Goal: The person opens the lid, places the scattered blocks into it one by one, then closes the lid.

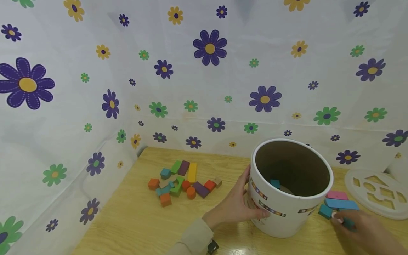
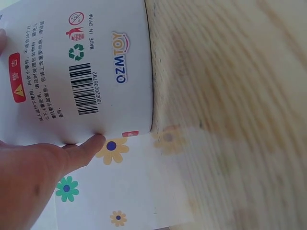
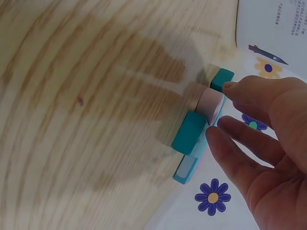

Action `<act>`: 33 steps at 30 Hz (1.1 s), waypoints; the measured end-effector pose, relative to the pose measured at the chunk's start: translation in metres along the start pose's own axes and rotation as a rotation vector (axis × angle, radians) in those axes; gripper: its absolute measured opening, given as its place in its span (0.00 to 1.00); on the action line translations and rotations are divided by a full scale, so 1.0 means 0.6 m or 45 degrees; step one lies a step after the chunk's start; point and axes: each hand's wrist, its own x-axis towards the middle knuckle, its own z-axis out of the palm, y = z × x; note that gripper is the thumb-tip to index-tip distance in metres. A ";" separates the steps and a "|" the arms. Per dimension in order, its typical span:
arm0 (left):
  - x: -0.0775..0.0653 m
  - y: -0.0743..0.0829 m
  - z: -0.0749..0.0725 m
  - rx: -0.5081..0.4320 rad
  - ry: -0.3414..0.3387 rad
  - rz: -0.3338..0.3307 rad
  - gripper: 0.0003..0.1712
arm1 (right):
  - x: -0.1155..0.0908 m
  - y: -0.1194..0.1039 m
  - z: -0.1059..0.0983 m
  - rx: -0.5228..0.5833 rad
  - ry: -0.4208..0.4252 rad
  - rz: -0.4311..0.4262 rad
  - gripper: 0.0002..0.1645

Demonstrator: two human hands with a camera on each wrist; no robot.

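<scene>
My left hand (image 1: 236, 202) grips the side of a white bucket (image 1: 277, 223), thumb across the front and fingers round the left side. The bucket tilts a little, and a teal block (image 1: 275, 183) shows inside. Right of it, my right hand (image 1: 366, 226) reaches down to a small group of blocks. In the right wrist view its thumb and fingers are spread beside a pale pink round block (image 3: 210, 104), with no clear pinch on it. Two teal blocks (image 3: 189, 132) flank that piece. Behind lie a blue plank (image 1: 341, 204) and a pink block (image 1: 338, 195).
Left of the bucket, several coloured blocks (image 1: 175, 187) lie loosely on the wooden table (image 1: 134, 219). A round cream lid (image 1: 353, 177) with shaped cut-outs lies at the far right. A flowered cloth (image 1: 178, 85) hangs behind and at the left.
</scene>
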 end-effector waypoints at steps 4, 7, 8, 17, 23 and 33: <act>0.000 -0.001 0.000 -0.007 0.001 -0.005 0.68 | 0.002 0.000 0.005 -0.023 -0.022 0.016 0.08; 0.000 -0.002 0.001 -0.010 0.003 -0.012 0.68 | 0.001 -0.001 0.006 -0.038 -0.038 0.025 0.10; 0.000 -0.002 0.001 -0.011 0.003 -0.013 0.68 | 0.001 -0.002 0.005 -0.040 -0.035 0.025 0.10; 0.000 -0.002 0.001 -0.012 0.004 -0.007 0.68 | -0.014 -0.027 0.001 0.068 -0.189 0.092 0.10; 0.000 0.000 0.001 0.012 0.006 -0.015 0.69 | -0.016 -0.026 0.007 0.052 -0.109 -0.124 0.05; 0.000 0.003 0.004 0.042 0.018 -0.046 0.70 | -0.005 -0.035 0.012 0.145 -0.262 0.061 0.04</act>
